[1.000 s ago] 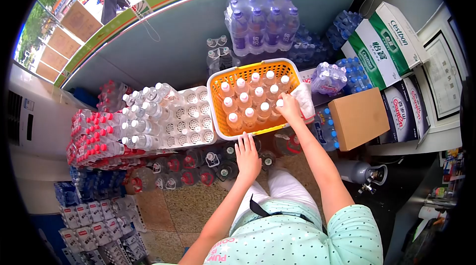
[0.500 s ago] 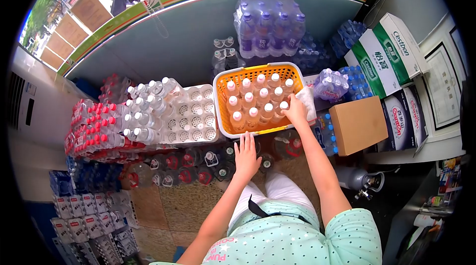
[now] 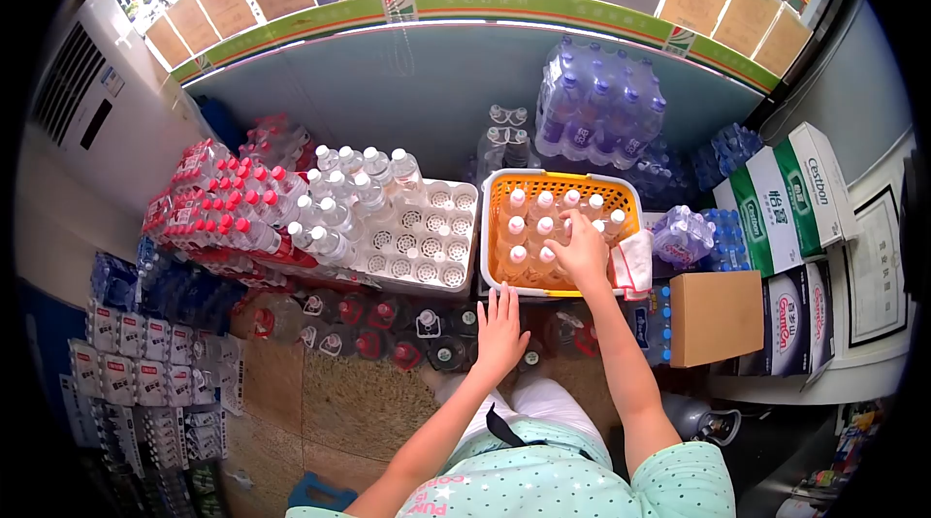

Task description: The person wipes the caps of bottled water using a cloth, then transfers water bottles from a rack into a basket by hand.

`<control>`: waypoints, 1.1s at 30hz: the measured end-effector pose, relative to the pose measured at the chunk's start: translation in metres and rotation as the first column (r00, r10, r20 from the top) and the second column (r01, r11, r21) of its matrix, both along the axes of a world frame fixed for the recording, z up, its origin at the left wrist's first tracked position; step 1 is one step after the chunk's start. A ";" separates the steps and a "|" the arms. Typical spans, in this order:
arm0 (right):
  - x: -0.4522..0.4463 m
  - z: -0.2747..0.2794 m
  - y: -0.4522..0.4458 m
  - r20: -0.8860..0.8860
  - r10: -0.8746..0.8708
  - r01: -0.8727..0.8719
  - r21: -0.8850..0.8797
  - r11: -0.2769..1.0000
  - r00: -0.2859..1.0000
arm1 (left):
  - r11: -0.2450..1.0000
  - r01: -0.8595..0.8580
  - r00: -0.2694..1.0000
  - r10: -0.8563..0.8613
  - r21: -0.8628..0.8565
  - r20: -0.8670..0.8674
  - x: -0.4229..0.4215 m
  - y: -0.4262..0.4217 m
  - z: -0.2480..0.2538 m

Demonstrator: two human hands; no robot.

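Note:
A yellow-orange basket with a white rim (image 3: 492, 256) holds several clear bottles with pale caps (image 3: 518, 225) standing upright in rows. My right hand (image 3: 582, 254) reaches over the basket's right half, thumb and fingers curled around the top of a bottle; the palm hides that bottle and some neighbours. My left hand (image 3: 501, 332) lies at the basket's front edge, fingers stretched out, fingertips by the rim and nothing held. A white cloth with a red border (image 3: 632, 266) hangs over the basket's right front corner.
Left of the basket, a white crate (image 3: 417, 244) carries clear bottles (image 3: 339, 198) on its left part. Red-capped bottle packs (image 3: 228, 198) are stacked beyond. A purple bottle pack (image 3: 601, 106) stands behind; a brown carton (image 3: 718, 319) is at right. Large bottles (image 3: 373, 324) line the floor.
The head view has shifted, so the scene sits lower and farther right. My right hand has moved left over the bottles from the basket's right side. My left hand remains at the front edge.

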State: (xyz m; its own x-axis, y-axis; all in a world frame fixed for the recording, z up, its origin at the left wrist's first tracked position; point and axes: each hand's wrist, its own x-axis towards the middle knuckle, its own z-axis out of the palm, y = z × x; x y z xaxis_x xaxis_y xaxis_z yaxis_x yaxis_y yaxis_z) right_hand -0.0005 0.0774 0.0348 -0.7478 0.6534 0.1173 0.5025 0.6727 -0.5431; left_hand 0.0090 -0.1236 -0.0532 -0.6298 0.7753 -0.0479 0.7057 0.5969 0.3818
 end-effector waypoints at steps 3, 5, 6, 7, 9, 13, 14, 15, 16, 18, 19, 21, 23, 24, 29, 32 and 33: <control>-0.020 0.000 -0.021 -0.100 0.130 -0.132 -0.016 0.991 0.986 | 0.997 -0.050 0.998 0.048 0.058 0.027 -0.011 -0.011 0.007; -0.036 0.003 -0.039 -0.076 0.176 -0.179 -0.038 0.983 0.981 | 0.994 -0.088 0.996 0.087 0.062 0.017 -0.017 -0.019 0.013; -0.043 0.004 -0.048 -0.063 0.199 -0.203 -0.050 0.978 0.978 | 0.991 -0.110 0.994 0.109 0.072 0.020 -0.021 -0.024 0.015; -0.050 0.002 -0.055 -0.080 0.241 -0.244 -0.027 0.969 0.967 | 0.989 -0.131 0.991 0.130 0.075 0.016 -0.024 -0.028 0.016; -0.066 -0.004 -0.071 -0.110 0.326 -0.326 0.017 0.945 0.939 | 0.982 -0.175 0.985 0.175 0.077 0.011 -0.031 -0.037 0.016; -0.097 0.001 -0.107 -0.124 0.440 -0.449 -0.053 0.892 0.889 | 0.965 -0.245 0.970 0.244 0.092 0.017 -0.047 -0.058 0.015; -0.105 0.002 -0.117 -0.121 0.457 -0.466 -0.058 0.883 0.881 | 0.961 -0.263 0.965 0.261 0.090 0.025 -0.052 -0.064 0.016; -0.114 0.003 -0.126 -0.118 0.474 -0.483 -0.063 0.874 0.873 | 0.955 -0.279 0.960 0.278 0.102 0.025 -0.056 -0.070 0.015; -0.123 0.004 -0.135 -0.116 0.488 -0.498 -0.069 0.865 0.865 | 0.949 -0.294 0.956 0.293 0.112 0.025 -0.060 -0.076 0.013; -0.143 -0.002 -0.149 -0.126 0.538 -0.545 -0.031 0.838 0.834 | 0.937 -0.326 0.945 0.323 0.125 0.045 -0.070 -0.088 0.011; -0.154 -0.007 -0.155 -0.130 0.560 -0.566 -0.013 0.824 0.818 | 0.930 -0.344 0.939 0.341 0.130 0.048 -0.075 -0.095 0.011; -0.189 -0.021 -0.171 -0.106 0.573 -0.571 0.048 0.819 0.813 | 0.911 -0.389 0.921 0.385 0.138 0.058 -0.090 -0.113 0.011; -0.215 -0.031 -0.178 -0.087 0.563 -0.557 0.090 0.826 0.822 | 0.898 -0.421 0.907 0.418 0.128 0.046 -0.098 -0.123 0.010; -0.228 -0.037 -0.179 -0.095 0.559 -0.554 0.076 0.829 0.824 | 0.892 -0.434 0.901 0.431 0.130 0.051 -0.102 -0.128 0.008; -0.291 -0.072 -0.177 -0.061 0.504 -0.491 0.152 0.858 0.861 | 0.867 -0.484 0.875 0.478 0.120 0.076 -0.119 -0.150 0.005; -0.316 -0.081 -0.179 -0.013 0.449 -0.440 0.178 0.880 0.894 | 0.860 -0.498 0.867 0.491 0.112 0.087 -0.127 -0.159 0.006; -0.323 -0.087 -0.178 -0.001 0.443 -0.436 0.173 0.883 0.897 | 0.857 -0.501 0.865 0.493 0.118 0.093 -0.129 -0.162 0.005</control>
